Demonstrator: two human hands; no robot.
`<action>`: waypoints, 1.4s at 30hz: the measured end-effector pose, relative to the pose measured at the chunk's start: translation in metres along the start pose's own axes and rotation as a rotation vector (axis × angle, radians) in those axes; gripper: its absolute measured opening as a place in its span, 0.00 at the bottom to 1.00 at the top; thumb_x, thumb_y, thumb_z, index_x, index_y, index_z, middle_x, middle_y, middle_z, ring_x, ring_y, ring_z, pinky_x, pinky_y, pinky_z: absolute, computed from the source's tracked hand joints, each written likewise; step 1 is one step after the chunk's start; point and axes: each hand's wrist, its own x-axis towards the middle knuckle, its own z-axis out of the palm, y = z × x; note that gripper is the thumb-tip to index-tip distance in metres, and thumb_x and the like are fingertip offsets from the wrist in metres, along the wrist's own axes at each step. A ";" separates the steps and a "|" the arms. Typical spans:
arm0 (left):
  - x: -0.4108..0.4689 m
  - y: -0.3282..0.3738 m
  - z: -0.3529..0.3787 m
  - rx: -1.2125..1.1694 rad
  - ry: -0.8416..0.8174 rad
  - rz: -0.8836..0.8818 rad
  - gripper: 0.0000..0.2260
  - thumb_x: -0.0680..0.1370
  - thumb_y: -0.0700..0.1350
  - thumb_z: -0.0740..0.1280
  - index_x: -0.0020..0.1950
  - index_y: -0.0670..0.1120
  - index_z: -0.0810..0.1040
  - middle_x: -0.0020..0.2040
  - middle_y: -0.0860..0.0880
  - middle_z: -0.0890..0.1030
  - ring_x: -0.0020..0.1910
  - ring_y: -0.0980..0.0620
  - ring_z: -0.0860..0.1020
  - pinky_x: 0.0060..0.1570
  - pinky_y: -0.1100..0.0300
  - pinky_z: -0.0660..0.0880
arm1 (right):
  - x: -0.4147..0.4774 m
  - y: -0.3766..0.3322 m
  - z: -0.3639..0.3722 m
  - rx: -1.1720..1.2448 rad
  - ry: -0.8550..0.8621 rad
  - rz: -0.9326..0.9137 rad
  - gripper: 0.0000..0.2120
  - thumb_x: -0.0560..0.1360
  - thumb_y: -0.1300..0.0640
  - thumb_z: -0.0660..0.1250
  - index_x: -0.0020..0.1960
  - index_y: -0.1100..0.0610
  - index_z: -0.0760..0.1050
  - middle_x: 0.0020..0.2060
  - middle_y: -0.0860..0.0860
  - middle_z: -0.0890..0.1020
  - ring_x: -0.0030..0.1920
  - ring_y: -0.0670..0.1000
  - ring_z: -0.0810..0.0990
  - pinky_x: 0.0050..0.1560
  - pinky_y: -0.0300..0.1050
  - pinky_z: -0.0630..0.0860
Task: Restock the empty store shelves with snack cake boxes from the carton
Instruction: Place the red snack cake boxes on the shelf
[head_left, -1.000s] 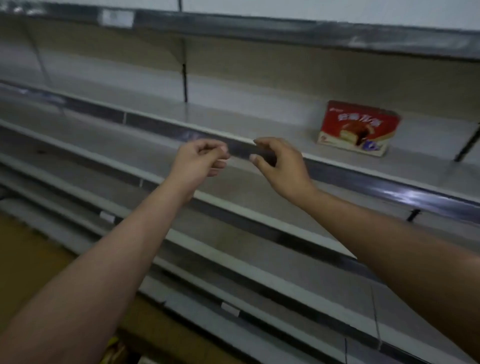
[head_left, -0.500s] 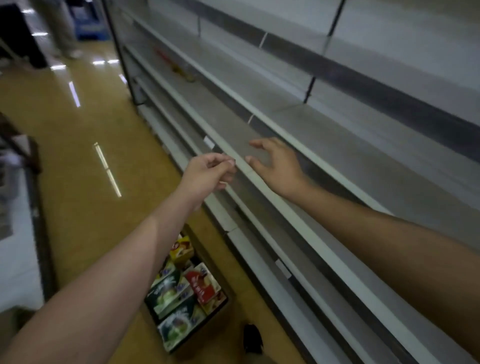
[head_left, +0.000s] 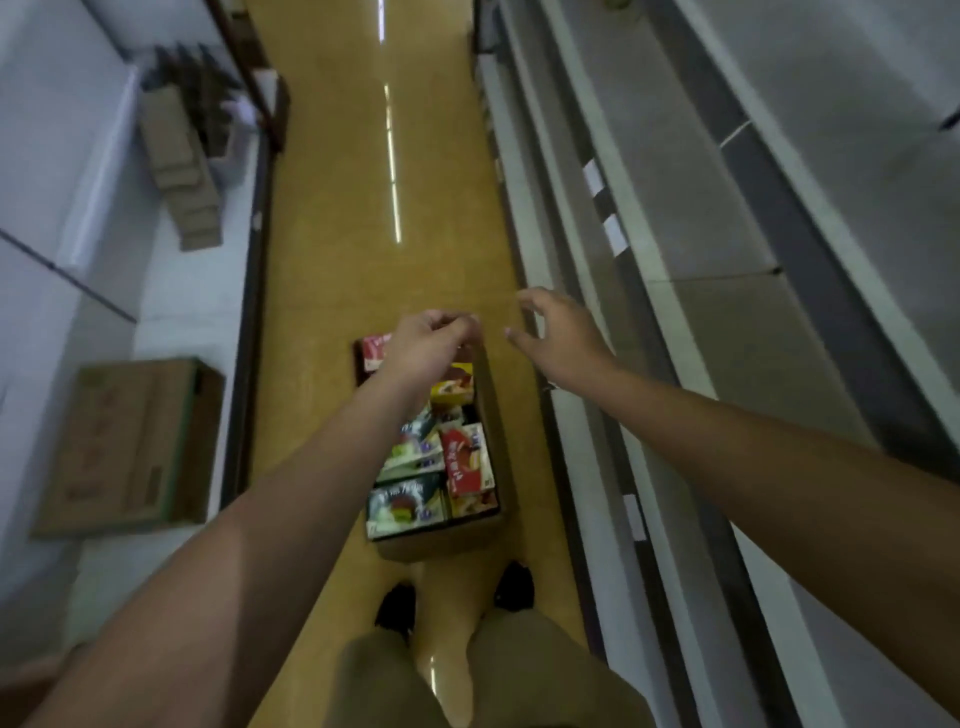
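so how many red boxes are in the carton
2: one red box at the carton's far left corner, another by its right wall; the left arm may hide more.

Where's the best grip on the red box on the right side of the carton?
From above, through the open top of the carton. The red box lies face up by the right wall, with a green box close on its left, so the long sides look blocked. Put fingers on the two short ends; the right hand is nearer.
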 end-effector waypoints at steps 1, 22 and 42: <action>0.001 -0.013 -0.001 -0.022 0.020 -0.036 0.03 0.81 0.45 0.68 0.52 0.47 0.81 0.48 0.47 0.85 0.39 0.51 0.81 0.29 0.65 0.75 | 0.002 0.005 0.010 -0.006 -0.055 0.005 0.24 0.78 0.50 0.71 0.70 0.58 0.73 0.66 0.55 0.77 0.66 0.54 0.75 0.64 0.46 0.72; 0.096 -0.321 0.039 -0.638 0.261 -0.833 0.13 0.83 0.47 0.67 0.63 0.41 0.78 0.45 0.45 0.81 0.41 0.50 0.80 0.29 0.60 0.79 | 0.070 0.175 0.282 -0.138 -0.683 0.242 0.36 0.77 0.43 0.69 0.78 0.56 0.60 0.75 0.57 0.68 0.71 0.58 0.71 0.66 0.56 0.74; 0.207 -0.452 0.101 -1.203 0.406 -0.943 0.22 0.78 0.48 0.72 0.69 0.43 0.74 0.56 0.40 0.83 0.55 0.42 0.83 0.60 0.46 0.80 | 0.153 0.249 0.427 -0.515 -0.938 0.009 0.48 0.68 0.40 0.78 0.77 0.59 0.58 0.72 0.59 0.69 0.68 0.59 0.73 0.65 0.52 0.74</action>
